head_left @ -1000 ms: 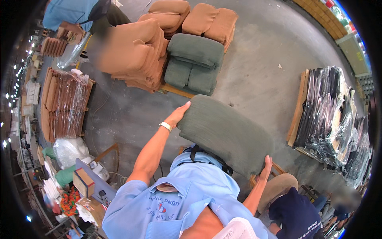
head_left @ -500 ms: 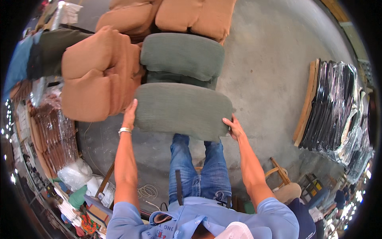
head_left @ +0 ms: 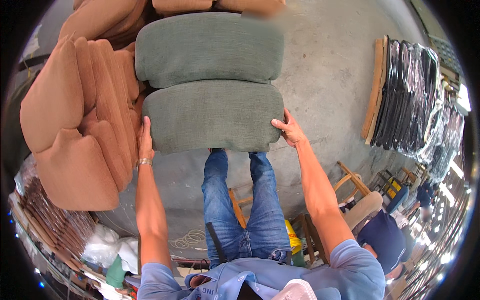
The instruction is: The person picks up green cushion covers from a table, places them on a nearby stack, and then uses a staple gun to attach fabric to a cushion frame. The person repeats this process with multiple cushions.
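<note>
A dark green fabric seat cushion (head_left: 215,115) is held between my hands in front of my legs. My left hand (head_left: 145,142) presses along its left end, a metal-banded watch on the wrist. At the right end my right hand (head_left: 290,129) grips it, thumb on top and the other fingers at the side. A second green cushion (head_left: 210,47) lies just beyond, its near edge against the held cushion's far edge. Left of my left hand stands a stack of orange-brown cushions (head_left: 75,165).
More orange-brown cushions (head_left: 182,5) are at the far edge. To the right, dark plastic-wrapped panels (head_left: 410,95) stand in a row with a wooden board (head_left: 376,92). Behind my right arm are a person in a dark cap (head_left: 384,235) and a yellow bucket (head_left: 294,237). Coiled cord (head_left: 187,240) lies on the floor.
The held cushion has moved forward and now meets the other green cushion. The brown stack appears closer on the left, and my view has shifted. Both hands keep hold of the cushion.
</note>
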`<state>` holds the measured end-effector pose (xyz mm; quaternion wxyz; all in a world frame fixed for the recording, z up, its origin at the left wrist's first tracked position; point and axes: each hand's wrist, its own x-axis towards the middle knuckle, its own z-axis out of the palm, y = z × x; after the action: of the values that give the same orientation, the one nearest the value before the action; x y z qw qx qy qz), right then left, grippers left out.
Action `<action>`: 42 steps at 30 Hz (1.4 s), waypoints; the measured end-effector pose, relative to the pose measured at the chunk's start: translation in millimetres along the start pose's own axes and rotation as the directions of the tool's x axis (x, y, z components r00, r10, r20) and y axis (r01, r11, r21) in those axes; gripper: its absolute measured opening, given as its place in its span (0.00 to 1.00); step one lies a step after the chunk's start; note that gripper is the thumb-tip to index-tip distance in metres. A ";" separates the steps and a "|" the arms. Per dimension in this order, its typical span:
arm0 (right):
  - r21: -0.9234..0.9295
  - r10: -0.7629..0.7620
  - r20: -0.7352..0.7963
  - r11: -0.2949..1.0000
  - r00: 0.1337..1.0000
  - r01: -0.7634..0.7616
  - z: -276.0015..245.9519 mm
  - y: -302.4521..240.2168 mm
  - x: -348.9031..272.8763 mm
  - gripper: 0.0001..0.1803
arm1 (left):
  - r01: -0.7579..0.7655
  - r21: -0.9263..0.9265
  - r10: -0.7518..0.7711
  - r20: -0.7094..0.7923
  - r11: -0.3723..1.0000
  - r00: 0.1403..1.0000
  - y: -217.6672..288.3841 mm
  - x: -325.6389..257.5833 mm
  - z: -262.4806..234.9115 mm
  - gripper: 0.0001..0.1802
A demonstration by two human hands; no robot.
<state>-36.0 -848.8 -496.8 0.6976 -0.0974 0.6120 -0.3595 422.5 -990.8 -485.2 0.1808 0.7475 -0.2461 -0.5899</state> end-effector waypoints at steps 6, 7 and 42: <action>-0.203 -0.096 -0.139 0.977 0.986 0.066 9.2 -18.5 -7.0 0.60 | -0.260 0.222 0.252 0.061 0.940 0.966 15.1 20.4 1.5 0.52; -0.256 -0.103 -0.220 0.966 0.970 0.044 -1.4 6.8 -11.3 0.60 | -0.265 0.322 0.293 -0.042 0.909 0.955 2.7 13.1 7.5 0.52; 0.556 0.627 -0.763 0.513 0.158 0.654 -19.5 423.4 -555.1 0.14 | -0.966 0.257 -0.692 0.696 -0.007 0.190 -254.3 -555.0 494.1 0.26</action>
<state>112.1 -192.3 -310.1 0.0506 0.5138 0.6286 -0.5817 -119.4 -451.4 -305.6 -0.4825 -0.0140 -0.7440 -0.4619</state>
